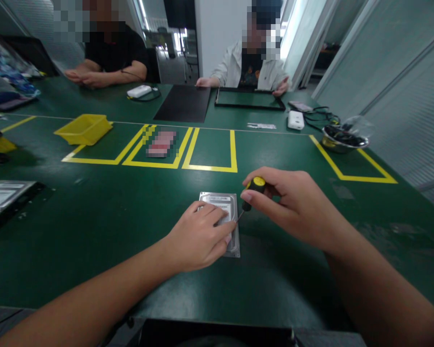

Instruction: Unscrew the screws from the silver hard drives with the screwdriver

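A silver hard drive [217, 197] with a white label lies flat on the green table, straight ahead of me. My left hand [201, 236] is laid over it, fingers bent across its top and holding it down; much of the label is hidden beneath. In my right hand [292, 202] is a small screwdriver [255, 184] with a black and yellow handle, gripped between thumb and fingers. Its thin shaft slants down to the drive's right edge, beside my left index fingertip. Whether the tip sits in a screw I cannot tell.
Yellow tape outlines mark the green table [130, 212]. A yellow bin [85, 130], a blurred-out pinkish item [162, 144], a metal bowl of dark items [345, 140] and a larger device [7, 200] stand around. Opposite, two people sit; one touches a black frame [249, 107] and dark panel [184, 103].
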The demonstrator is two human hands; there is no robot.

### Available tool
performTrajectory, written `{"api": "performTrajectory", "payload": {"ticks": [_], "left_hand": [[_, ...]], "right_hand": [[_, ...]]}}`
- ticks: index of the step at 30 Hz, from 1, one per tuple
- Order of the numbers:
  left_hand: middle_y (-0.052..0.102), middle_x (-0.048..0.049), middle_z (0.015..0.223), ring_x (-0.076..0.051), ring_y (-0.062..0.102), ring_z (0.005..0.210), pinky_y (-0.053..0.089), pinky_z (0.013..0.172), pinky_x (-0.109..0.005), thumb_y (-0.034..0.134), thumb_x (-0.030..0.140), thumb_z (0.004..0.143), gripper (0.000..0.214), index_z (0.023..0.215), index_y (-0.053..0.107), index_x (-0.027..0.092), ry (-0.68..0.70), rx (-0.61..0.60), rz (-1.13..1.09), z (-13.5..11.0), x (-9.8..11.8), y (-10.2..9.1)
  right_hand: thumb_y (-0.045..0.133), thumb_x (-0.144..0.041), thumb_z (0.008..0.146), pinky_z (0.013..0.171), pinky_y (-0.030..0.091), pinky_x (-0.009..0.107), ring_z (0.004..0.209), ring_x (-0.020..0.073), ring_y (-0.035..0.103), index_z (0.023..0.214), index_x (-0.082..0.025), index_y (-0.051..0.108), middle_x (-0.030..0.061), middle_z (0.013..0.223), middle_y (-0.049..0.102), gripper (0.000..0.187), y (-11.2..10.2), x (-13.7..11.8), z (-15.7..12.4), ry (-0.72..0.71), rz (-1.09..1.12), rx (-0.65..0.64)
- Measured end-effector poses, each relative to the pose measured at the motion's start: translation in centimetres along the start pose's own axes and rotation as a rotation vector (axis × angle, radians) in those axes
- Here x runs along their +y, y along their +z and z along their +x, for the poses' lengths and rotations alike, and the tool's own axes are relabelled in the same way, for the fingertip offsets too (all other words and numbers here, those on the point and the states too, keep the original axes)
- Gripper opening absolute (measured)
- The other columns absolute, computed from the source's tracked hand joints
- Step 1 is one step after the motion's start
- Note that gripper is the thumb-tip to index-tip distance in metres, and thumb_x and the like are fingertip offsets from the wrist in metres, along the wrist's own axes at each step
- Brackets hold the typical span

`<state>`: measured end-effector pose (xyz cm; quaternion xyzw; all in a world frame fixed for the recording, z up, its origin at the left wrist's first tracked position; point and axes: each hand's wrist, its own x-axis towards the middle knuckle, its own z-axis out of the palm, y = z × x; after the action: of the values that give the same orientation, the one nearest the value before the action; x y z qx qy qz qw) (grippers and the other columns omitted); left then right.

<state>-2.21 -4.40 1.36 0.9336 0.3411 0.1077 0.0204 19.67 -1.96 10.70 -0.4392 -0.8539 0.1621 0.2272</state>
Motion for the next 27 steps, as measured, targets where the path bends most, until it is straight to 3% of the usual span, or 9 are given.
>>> {"api": "performTrajectory", "payload": {"ticks": [8,13,18,27], "left_hand": [[0.063,-0.01,0.116,-0.03,0.056,0.111,0.041,0.095,-0.05,0.044,0.033,0.097,0.034,0.124,0.062,0.024,0.003,-0.001,-0.003,0.0,0.0,0.0],[0.064,-0.0102,0.116,-0.029,0.056,0.11,0.041,0.096,-0.049,0.046,0.032,0.095,0.034,0.123,0.062,0.022,0.026,0.022,-0.037,0.0,-0.3,0.1],[0.064,-0.0087,0.119,-0.028,0.057,0.111,0.04,0.097,-0.048,0.046,0.03,0.095,0.033,0.123,0.062,0.022,0.029,0.023,-0.061,-0.1,-0.5,0.0],[0.063,-0.0091,0.123,-0.029,0.056,0.114,0.038,0.099,-0.05,0.045,0.03,0.096,0.033,0.123,0.06,0.021,0.042,0.015,-0.049,-0.1,-0.7,0.1]], "right_hand": [[0.059,-0.033,0.093,0.068,0.042,0.027,0.077,0.0147,0.057,0.102,-0.017,0.068,0.0052,0.09,0.063,0.021,-0.1,0.0,0.1,-0.069,0.0,0.025],[0.063,-0.027,0.089,0.068,0.044,0.027,0.071,0.0129,0.055,0.114,-0.017,0.063,0.0028,0.087,0.062,0.027,-0.1,0.0,-0.1,-0.115,0.014,0.05],[0.067,-0.024,0.085,0.064,0.044,0.026,0.067,0.0121,0.056,0.109,-0.018,0.058,0.0004,0.083,0.063,0.026,-0.4,-0.3,-0.5,-0.098,0.009,0.049],[0.06,-0.03,0.092,0.067,0.044,0.029,0.076,0.0151,0.059,0.1,-0.021,0.068,0.0036,0.093,0.065,0.014,-1.1,-0.7,-0.8,-0.109,-0.039,0.05]]}}
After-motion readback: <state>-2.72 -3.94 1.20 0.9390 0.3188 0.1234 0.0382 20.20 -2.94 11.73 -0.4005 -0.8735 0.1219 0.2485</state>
